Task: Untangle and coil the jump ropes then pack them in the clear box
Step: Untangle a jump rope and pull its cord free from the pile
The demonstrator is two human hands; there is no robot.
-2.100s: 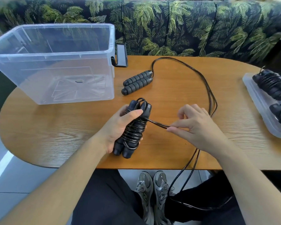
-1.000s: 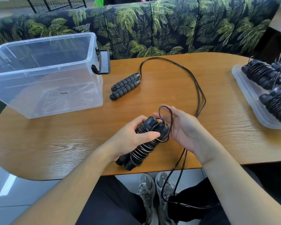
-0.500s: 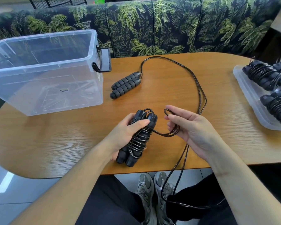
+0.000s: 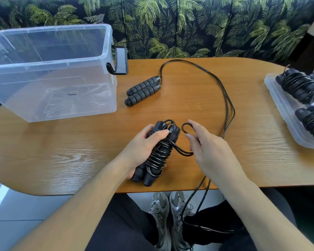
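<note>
My left hand grips a black jump rope bundle, two handles side by side with cord wound around them, just above the table near its front edge. A short loop of that cord runs to my right hand, whose fingers hold it beside the bundle's top. A second jump rope lies loose: its two foam handles rest mid-table and its long cord arcs right and drops off the table's front edge to my lap. The clear box stands empty at the far left.
A clear lid or tray at the right edge carries several coiled black jump ropes. The oval wooden table backs onto a palm-print sofa. My legs and shoes show below the front edge.
The bundle stays in my left hand. Over the last seconds my right hand wound cord around the handles; the free end is now a short loop held up beside the bundle's top.
</note>
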